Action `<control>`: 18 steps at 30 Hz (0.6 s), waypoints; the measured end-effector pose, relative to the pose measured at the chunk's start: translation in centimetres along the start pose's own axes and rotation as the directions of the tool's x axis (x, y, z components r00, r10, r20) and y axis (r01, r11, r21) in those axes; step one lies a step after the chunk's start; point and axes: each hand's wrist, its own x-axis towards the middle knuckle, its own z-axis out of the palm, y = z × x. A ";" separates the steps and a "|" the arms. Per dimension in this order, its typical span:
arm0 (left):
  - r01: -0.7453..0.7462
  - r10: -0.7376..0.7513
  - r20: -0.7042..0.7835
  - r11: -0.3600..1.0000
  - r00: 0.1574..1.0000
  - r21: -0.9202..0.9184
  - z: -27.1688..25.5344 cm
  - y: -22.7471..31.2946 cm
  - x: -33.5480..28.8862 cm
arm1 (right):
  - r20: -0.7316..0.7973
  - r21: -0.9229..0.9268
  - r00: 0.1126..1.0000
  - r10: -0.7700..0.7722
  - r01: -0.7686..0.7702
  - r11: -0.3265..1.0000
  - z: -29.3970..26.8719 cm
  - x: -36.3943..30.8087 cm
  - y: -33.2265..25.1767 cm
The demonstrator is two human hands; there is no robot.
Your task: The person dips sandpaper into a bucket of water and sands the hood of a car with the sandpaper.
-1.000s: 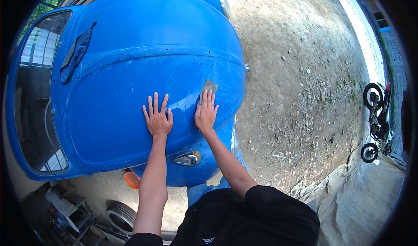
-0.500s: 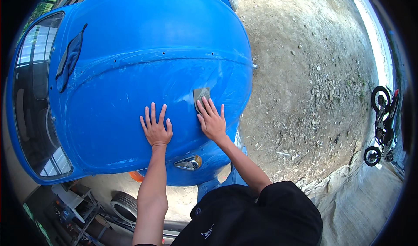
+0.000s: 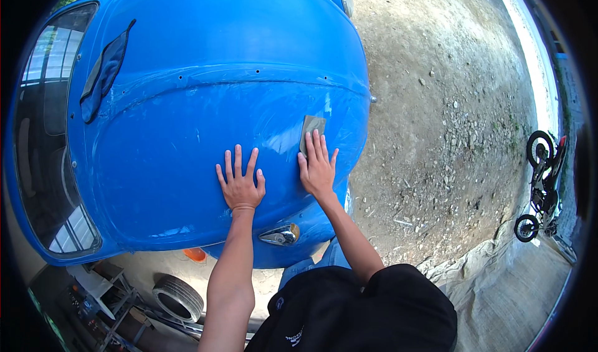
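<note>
The rounded blue hood (image 3: pixel 249 28) of a car fills the middle of the view, with whitish smears and scuffs on its paint. My left hand (image 3: pixel 243 193) lies flat on the near side of the hood, fingers spread, with nothing in it. To its right, my right hand (image 3: pixel 319 173) presses a small grey-brown sheet of sandpaper (image 3: pixel 314 125) against the paint. Its fingers lie stretched over the sheet's lower part, the thumb by its left edge. A headlight (image 3: pixel 281 234) sits in the near fender below my hands.
A dark cloth (image 3: pixel 106 72) lies near the windshield (image 3: pixel 47 128) at left. Lower left are a tire (image 3: pixel 179 298), an orange object (image 3: pixel 194 254) and a cluttered rack (image 3: pixel 103 296). Stony ground (image 3: pixel 436 122) lies to the right; a motorcycle (image 3: pixel 543 184) stands beyond, near a tarp (image 3: pixel 498 283).
The view has shifted, so the car sits further right. My right hand has turned more upright and moved slightly away from me with the sandpaper. My left hand stays flat on the hood.
</note>
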 end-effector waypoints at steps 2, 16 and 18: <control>-0.004 0.004 -0.006 1.000 1.000 -0.025 -0.1 1.0 0.6 | -0.148 0.195 0.941 0.304 -0.273 0.942 -1.9 7.0 3.3; -0.031 0.030 -0.031 0.999 0.999 -0.035 -0.5 1.4 0.8 | -0.316 0.204 0.931 0.185 -0.124 0.971 -2.3 12.4 1.8; -0.030 0.029 -0.027 0.999 0.999 -0.022 -0.5 1.6 1.1 | -0.308 0.183 0.942 0.133 -0.078 0.980 -1.8 12.3 -0.7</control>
